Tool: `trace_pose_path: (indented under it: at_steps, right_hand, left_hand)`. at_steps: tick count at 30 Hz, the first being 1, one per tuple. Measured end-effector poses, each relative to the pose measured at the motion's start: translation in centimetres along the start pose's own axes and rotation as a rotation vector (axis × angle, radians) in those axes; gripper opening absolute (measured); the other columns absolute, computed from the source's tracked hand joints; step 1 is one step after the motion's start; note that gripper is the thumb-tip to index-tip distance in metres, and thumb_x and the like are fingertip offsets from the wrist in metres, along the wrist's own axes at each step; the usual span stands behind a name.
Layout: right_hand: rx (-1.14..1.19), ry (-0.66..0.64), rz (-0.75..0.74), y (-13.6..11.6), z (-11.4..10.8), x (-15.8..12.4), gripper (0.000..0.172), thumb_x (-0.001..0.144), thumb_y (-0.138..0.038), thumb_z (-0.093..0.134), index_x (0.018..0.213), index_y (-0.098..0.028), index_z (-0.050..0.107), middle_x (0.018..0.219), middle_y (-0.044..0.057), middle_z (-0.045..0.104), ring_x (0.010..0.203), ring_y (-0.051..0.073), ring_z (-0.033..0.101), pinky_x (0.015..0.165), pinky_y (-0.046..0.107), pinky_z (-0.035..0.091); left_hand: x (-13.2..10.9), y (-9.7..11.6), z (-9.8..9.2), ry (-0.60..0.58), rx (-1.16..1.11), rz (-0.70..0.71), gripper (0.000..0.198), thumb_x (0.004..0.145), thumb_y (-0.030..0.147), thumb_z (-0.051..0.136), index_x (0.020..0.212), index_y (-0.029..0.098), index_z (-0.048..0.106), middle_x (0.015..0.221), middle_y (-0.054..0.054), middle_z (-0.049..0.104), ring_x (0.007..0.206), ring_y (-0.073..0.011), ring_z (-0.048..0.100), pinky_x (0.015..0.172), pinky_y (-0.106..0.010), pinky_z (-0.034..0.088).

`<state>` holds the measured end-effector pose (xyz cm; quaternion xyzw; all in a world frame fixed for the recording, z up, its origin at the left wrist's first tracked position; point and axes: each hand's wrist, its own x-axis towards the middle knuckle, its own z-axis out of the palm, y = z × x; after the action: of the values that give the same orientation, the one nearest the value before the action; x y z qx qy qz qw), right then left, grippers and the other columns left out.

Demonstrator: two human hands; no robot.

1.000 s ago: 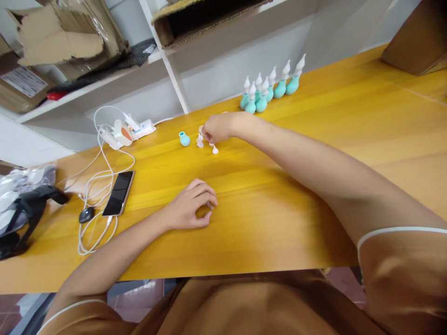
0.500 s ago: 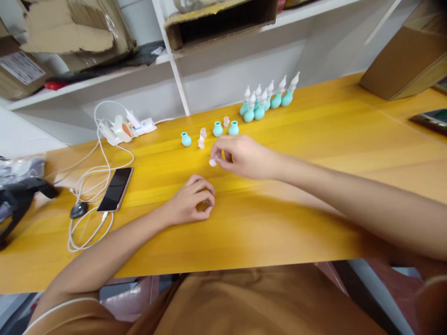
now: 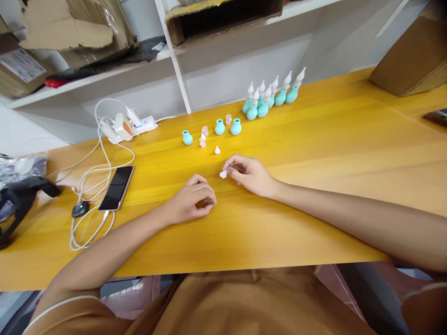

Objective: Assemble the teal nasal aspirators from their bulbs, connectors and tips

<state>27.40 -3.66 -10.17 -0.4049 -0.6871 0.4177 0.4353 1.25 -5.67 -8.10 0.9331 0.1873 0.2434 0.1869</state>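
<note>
My right hand point(image 3: 251, 176) pinches a small white nozzle tip point(image 3: 223, 174) between thumb and fingertips, just above the table. My left hand point(image 3: 193, 200) rests on the wood with its fingers curled to the thumb; what lies inside, if anything, is hidden. A second white nozzle tip point(image 3: 217, 150) stands beyond the right fingertips. Farther back are three open turquoise bulbs, among them a left one point(image 3: 187, 138), a middle one point(image 3: 220, 127) and a right one point(image 3: 236, 127). Small pinkish collars stand among them, one point(image 3: 228, 119) behind the bulbs and one point(image 3: 202, 141) with a white piece on top.
Several assembled turquoise bulbs with white tips point(image 3: 262, 110) stand at the back. To the left lie a phone point(image 3: 116, 188), white cables, a black mouse-like object point(image 3: 80, 209) and a power strip point(image 3: 145, 125). A cardboard box point(image 3: 408, 65) sits at the back right.
My right hand has drawn back toward me, bringing the held nozzle tip nearer my left hand. Another nozzle tip now shows on the table where the hand was. The left hand has barely moved.
</note>
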Motion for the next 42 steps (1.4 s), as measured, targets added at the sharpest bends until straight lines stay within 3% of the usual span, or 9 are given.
trace_pose_path:
  at_steps: [3,7,12,21,34,42]
  right_hand:
    - [0.057,-0.046,0.011,0.0,0.1,-0.4,0.023,0.094,-0.041,0.069,0.098,-0.018,0.070,0.083,0.002,0.070,0.059,0.010,0.047,0.055,0.024,0.038]
    - [0.202,-0.217,0.061,-0.2,0.6,-1.1,0.028,0.095,-0.044,0.072,0.104,-0.018,0.069,0.065,-0.004,0.059,0.053,0.010,0.048,0.051,0.023,0.038]
    - [0.309,-0.293,0.092,-0.8,1.2,-1.7,0.035,0.097,-0.049,0.075,0.107,-0.016,0.067,0.065,-0.004,0.061,0.052,0.008,0.050,0.052,0.021,0.040]
    - [0.314,-0.329,0.084,-1.1,1.1,-1.7,0.035,0.099,-0.050,0.073,0.106,-0.016,0.068,0.065,-0.005,0.059,0.052,0.008,0.049,0.051,0.021,0.040]
    - [0.280,-0.333,0.068,-0.9,1.1,-1.8,0.036,0.099,-0.051,0.073,0.107,-0.015,0.069,0.064,-0.005,0.059,0.051,0.008,0.050,0.053,0.021,0.041]
    - [0.251,-0.349,0.058,-1.1,1.1,-1.8,0.033,0.099,-0.048,0.073,0.107,-0.016,0.070,0.068,-0.003,0.065,0.053,0.008,0.052,0.054,0.022,0.042]
  left_hand:
    - [-0.1,0.0,-0.2,0.089,-0.041,-0.044,0.010,0.097,0.018,0.074,0.103,0.023,0.069,0.093,-0.002,0.078,0.091,-0.0191,0.066,0.095,-0.040,0.052]
    - [-0.2,0.0,-0.2,0.282,-0.114,-0.087,0.013,0.095,0.022,0.081,0.104,0.023,0.071,0.095,-0.004,0.080,0.092,-0.0190,0.069,0.087,-0.037,0.056]
    - [-0.4,0.0,0.1,0.420,-0.154,-0.082,0.019,0.091,0.018,0.087,0.103,0.022,0.072,0.094,-0.004,0.080,0.089,-0.0175,0.073,0.085,-0.036,0.058]
    - [-0.6,-0.1,0.2,0.431,-0.180,-0.058,0.023,0.090,0.017,0.088,0.105,0.021,0.072,0.095,-0.004,0.080,0.089,-0.0170,0.074,0.084,-0.034,0.061]
    - [-0.5,-0.2,0.0,0.357,-0.198,-0.073,0.019,0.092,0.022,0.087,0.104,0.021,0.072,0.093,-0.005,0.078,0.087,-0.0167,0.073,0.082,-0.033,0.060]
    - [-0.6,-0.3,0.0,0.351,-0.193,-0.070,0.020,0.092,0.024,0.087,0.105,0.021,0.072,0.094,-0.005,0.078,0.087,-0.0172,0.073,0.082,-0.034,0.060]
